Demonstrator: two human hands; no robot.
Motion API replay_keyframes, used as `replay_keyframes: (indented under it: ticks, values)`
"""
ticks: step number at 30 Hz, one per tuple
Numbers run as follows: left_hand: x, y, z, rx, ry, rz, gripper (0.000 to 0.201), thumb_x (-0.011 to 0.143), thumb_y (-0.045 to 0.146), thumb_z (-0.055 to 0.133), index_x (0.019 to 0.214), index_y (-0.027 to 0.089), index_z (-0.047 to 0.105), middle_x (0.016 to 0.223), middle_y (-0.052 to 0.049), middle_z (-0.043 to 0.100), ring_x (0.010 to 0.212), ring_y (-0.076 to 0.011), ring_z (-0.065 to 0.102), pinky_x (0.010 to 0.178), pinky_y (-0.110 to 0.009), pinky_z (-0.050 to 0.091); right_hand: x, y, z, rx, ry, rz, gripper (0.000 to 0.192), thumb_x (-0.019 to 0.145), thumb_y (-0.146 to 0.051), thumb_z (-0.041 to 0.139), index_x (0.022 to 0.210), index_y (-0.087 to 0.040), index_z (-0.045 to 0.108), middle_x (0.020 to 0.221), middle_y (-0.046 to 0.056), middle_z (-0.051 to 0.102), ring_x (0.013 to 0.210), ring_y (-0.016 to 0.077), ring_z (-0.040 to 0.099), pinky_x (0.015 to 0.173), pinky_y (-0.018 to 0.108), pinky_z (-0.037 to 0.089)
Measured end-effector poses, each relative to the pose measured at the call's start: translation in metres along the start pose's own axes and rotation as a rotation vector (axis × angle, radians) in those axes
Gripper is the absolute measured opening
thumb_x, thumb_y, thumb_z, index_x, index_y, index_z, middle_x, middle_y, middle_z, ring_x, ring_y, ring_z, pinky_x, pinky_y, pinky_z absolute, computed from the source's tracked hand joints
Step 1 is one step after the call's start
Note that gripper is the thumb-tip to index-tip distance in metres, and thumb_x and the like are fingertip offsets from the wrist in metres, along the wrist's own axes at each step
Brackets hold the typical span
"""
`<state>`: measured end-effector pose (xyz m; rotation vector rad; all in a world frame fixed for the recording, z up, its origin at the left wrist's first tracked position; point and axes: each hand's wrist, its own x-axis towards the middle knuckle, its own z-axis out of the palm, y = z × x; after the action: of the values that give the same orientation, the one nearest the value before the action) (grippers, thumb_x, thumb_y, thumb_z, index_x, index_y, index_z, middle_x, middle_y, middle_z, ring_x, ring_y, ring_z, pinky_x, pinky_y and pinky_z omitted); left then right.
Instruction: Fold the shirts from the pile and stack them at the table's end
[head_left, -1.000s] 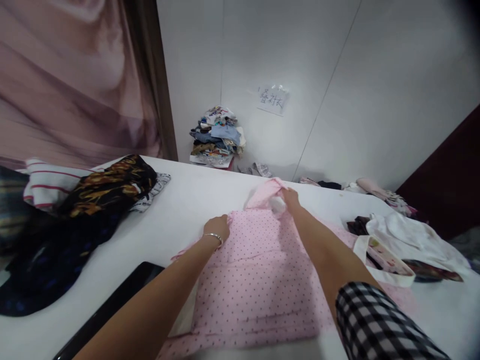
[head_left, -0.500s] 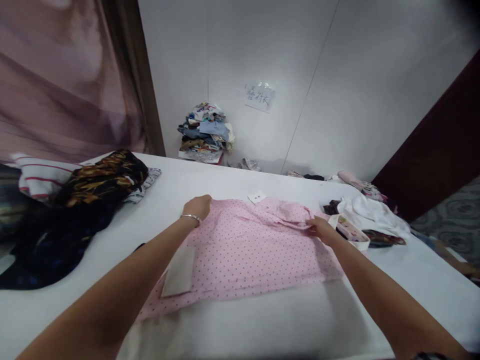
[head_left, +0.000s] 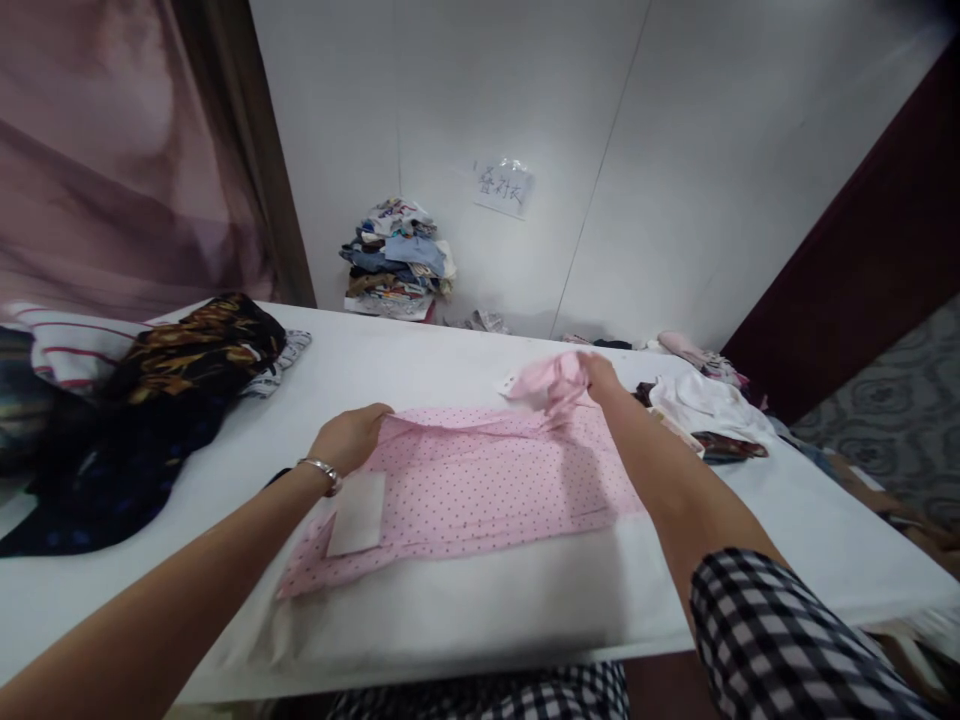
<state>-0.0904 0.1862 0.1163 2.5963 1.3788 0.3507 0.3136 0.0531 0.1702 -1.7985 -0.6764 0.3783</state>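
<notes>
Garment position: pink dotted shirt (head_left: 487,480) lies flat on the white table (head_left: 450,610), directly in front of me. My left hand (head_left: 349,438) is curled closed on its upper left edge. My right hand (head_left: 596,372) pinches the bunched collar (head_left: 551,380), lifted off the fabric. Dark clothes pile (head_left: 135,400) sits well to the left.

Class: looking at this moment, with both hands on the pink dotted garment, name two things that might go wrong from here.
The right hand lifts a bunched part of the pink dotted garment; it may fold crooked. The garment's near edge lies close to the table edge, so it might slide off if tugged.
</notes>
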Motion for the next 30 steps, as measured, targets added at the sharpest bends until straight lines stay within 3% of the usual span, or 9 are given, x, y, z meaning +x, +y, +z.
replay_keyframes:
  ticks: [2,4,6,8,14,17,23,28,30]
  values:
    - [0.002,-0.002,-0.001,-0.020,0.014,-0.020,0.045,0.093,0.034,0.029,0.119,0.023,0.064,0.110,-0.009,0.072,0.098,-0.0266,0.067,0.081,-0.034,0.049,0.009,-0.025,-0.013,0.225,0.096,-0.073,0.028,0.092,-0.036,0.043,0.110,-0.018,0.056,0.109,0.006,0.067,0.107,0.0157,0.060,0.089,0.027,0.051]
    - [0.001,-0.003,-0.004,-0.046,0.019,-0.016,0.046,0.094,0.034,0.028,0.122,0.021,0.062,0.113,-0.010,0.071,0.099,-0.0276,0.066,0.083,-0.036,0.049,0.006,-0.043,-0.034,0.582,0.106,-0.187,0.030,0.092,-0.039,0.041,0.108,-0.020,0.058,0.105,0.003,0.069,0.105,0.0150,0.062,0.091,0.030,0.052]
    - [-0.003,-0.004,-0.006,-0.063,0.018,0.001,0.046,0.094,0.034,0.028,0.123,0.020,0.061,0.115,-0.010,0.070,0.101,-0.0283,0.066,0.084,-0.037,0.049,-0.012,-0.046,-0.057,0.934,0.047,-0.294,0.032,0.091,-0.042,0.041,0.104,-0.021,0.061,0.101,0.003,0.070,0.105,0.0170,0.062,0.094,0.036,0.051]
    - [-0.011,-0.007,-0.006,-0.071,0.019,0.039,0.044,0.093,0.032,0.030,0.123,0.019,0.061,0.117,-0.010,0.069,0.103,-0.0287,0.065,0.085,-0.038,0.049,-0.042,-0.033,-0.077,1.066,-0.004,-0.330,0.035,0.092,-0.046,0.041,0.104,-0.022,0.062,0.104,0.003,0.070,0.108,0.0184,0.061,0.098,0.040,0.049]
    - [-0.041,-0.023,0.015,-0.044,0.033,0.286,0.046,0.089,0.030,0.031,0.115,0.015,0.066,0.120,-0.014,0.068,0.109,-0.0310,0.063,0.091,-0.043,0.050,-0.141,0.043,-0.110,0.988,0.120,-0.197,0.033,0.088,-0.045,0.050,0.108,-0.023,0.066,0.116,0.002,0.068,0.118,0.0185,0.057,0.106,0.039,0.042]
    - [-0.052,-0.030,0.025,-0.040,0.092,0.414,0.047,0.088,0.028,0.031,0.113,0.013,0.067,0.119,-0.016,0.068,0.110,-0.0311,0.063,0.096,-0.046,0.048,-0.176,0.063,-0.117,0.958,0.199,-0.206,0.032,0.086,-0.039,0.053,0.110,-0.023,0.066,0.119,0.002,0.067,0.121,0.0195,0.055,0.107,0.040,0.041]
    - [-0.071,-0.036,0.031,0.014,0.178,0.551,0.047,0.083,0.018,0.034,0.116,0.017,0.066,0.125,-0.012,0.065,0.114,-0.0272,0.061,0.099,-0.047,0.046,-0.212,0.067,-0.113,0.801,0.370,-0.350,0.037,0.082,-0.036,0.058,0.115,-0.021,0.066,0.123,0.005,0.065,0.123,0.0211,0.054,0.110,0.043,0.037]
    - [-0.088,-0.042,0.042,0.012,0.053,0.623,0.044,0.085,0.020,0.036,0.115,0.022,0.067,0.123,-0.009,0.067,0.112,-0.0271,0.063,0.096,-0.048,0.048,-0.215,0.062,-0.115,0.695,0.667,-0.525,0.037,0.079,-0.027,0.062,0.114,-0.015,0.064,0.124,0.007,0.063,0.126,0.0228,0.052,0.113,0.045,0.034]
    - [-0.093,-0.045,0.045,0.021,0.054,0.618,0.044,0.086,0.021,0.035,0.117,0.021,0.066,0.125,-0.010,0.066,0.114,-0.0280,0.061,0.098,-0.049,0.046,-0.212,0.057,-0.121,0.690,0.774,-0.623,0.035,0.081,-0.027,0.060,0.114,-0.015,0.063,0.126,0.006,0.062,0.127,0.0226,0.051,0.113,0.045,0.034]
